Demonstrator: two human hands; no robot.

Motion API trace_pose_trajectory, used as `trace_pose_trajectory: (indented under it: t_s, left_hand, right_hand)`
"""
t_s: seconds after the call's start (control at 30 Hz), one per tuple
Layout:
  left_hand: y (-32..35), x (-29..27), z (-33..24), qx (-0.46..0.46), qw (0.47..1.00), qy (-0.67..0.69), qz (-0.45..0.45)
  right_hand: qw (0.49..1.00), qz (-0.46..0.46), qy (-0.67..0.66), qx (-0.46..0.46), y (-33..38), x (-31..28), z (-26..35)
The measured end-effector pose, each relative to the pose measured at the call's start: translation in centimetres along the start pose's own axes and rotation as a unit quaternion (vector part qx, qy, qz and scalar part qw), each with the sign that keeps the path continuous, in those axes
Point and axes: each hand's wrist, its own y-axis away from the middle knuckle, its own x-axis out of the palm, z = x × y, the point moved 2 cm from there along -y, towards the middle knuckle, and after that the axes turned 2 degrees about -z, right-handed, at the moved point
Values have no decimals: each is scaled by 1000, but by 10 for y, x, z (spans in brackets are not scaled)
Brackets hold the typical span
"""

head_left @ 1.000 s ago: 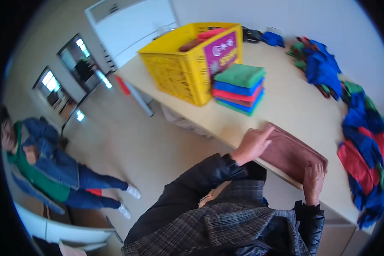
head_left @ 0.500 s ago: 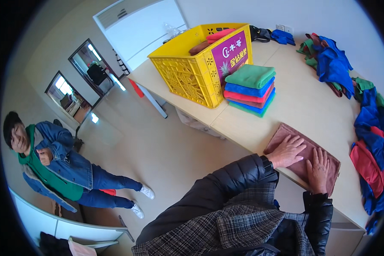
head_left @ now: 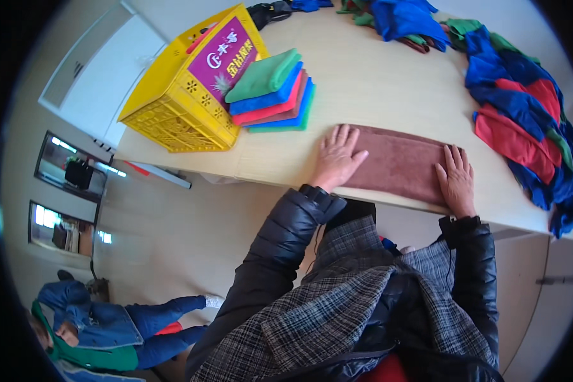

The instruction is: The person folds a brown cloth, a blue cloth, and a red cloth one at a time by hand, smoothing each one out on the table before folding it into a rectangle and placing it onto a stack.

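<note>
A folded brown towel point(head_left: 398, 162) lies flat near the front edge of the wooden table point(head_left: 375, 83). My left hand point(head_left: 336, 156) rests palm down on its left end, fingers spread. On the towel's right end my right hand point(head_left: 455, 178) presses flat too. Neither hand grips anything. A stack of folded towels point(head_left: 270, 92), green on top with blue, red and brown below, sits just beyond my left hand.
A yellow plastic crate point(head_left: 181, 95) stands left of the stack. Loose blue, red and green cloths point(head_left: 522, 121) are heaped along the table's right side and far edge. A person in a denim jacket point(head_left: 102, 328) sits on the floor at the lower left.
My view has turned so the table lies straighter ahead. My hands have slid apart along the brown towel, which now lies longer and flatter.
</note>
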Motion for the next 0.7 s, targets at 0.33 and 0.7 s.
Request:
trace_pose_trajectory:
  t_s: [0.33,0.7]
  left_hand:
    - [11,-16,-27,46,989,-82,-117]
    - [11,19,-74,156,987,-29,-31]
  right_hand:
    - [998,-48,32,20,1,-20,11]
    - [997,-12,-49,-57,10,4,78]
